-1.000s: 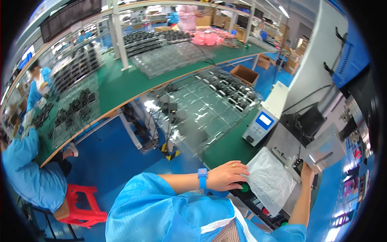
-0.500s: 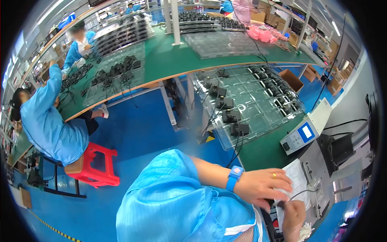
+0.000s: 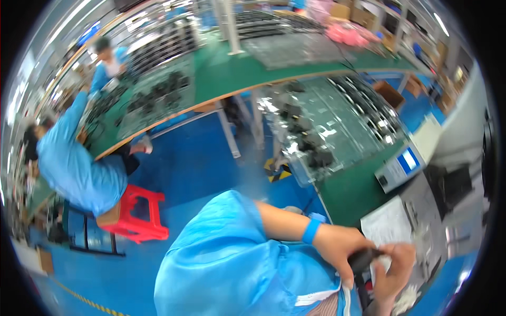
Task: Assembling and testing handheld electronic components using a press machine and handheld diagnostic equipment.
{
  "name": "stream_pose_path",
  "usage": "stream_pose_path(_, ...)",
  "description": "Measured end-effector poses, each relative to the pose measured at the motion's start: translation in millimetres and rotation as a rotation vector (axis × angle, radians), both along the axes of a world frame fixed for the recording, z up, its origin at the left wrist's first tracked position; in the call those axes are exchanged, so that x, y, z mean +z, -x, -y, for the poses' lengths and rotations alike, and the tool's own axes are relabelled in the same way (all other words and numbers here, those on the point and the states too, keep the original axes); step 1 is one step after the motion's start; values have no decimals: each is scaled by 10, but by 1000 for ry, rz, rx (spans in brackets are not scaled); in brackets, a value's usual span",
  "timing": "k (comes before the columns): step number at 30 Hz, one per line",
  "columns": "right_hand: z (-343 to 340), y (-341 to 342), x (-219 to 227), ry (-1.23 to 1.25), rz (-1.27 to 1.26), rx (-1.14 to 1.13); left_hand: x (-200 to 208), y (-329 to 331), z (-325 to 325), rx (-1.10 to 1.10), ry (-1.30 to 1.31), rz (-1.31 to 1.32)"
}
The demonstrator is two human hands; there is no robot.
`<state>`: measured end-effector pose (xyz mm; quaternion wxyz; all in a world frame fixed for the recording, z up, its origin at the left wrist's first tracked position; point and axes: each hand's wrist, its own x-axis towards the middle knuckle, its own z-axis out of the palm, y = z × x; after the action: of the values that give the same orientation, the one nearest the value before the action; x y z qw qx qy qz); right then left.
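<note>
My left hand (image 3: 340, 246), with a blue strap around its wrist, is curled around a dark rounded piece (image 3: 361, 259) at the lower right. Motion blur hides what kind of piece it is. Close against it, my right hand (image 3: 396, 265) pinches the narrow end between thumb and fingers. A white sheet (image 3: 387, 221) lies on the bench just beyond both hands. Past the sheet stands a grey-white test meter (image 3: 399, 168) with a lit blue screen.
Clear plastic trays (image 3: 337, 137) on the side bench hold black adapters (image 3: 303, 126). Black parts also lie on the long green table (image 3: 211, 79). At left a co-worker in blue (image 3: 79, 168) sits on a red stool (image 3: 139, 213). A metal fixture (image 3: 416, 210) stands right of the sheet.
The whole view has shifted and blurred, with the surroundings sliding right. My left hand has closed round the dark piece, now more visible between my hands; my right hand has turned and risen.
</note>
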<state>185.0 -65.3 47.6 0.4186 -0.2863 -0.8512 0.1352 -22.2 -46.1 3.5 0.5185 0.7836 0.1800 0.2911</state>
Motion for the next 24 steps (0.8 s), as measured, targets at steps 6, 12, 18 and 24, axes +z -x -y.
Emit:
stream_pose_path(6,-239,44,-82,152,-88,-146,-234,303,-159,378,226,267)
stream_pose_path(12,-222,97,-256,273,-32,-89,-125,159,-181,301,359,269)
stream_pose_path(18,-229,90,-365,227,23,-72,-159,145,-193,277,161,208)
stream_pose_path(24,-192,116,-509,183,22,-116,-151,128,-167,234,365,104)
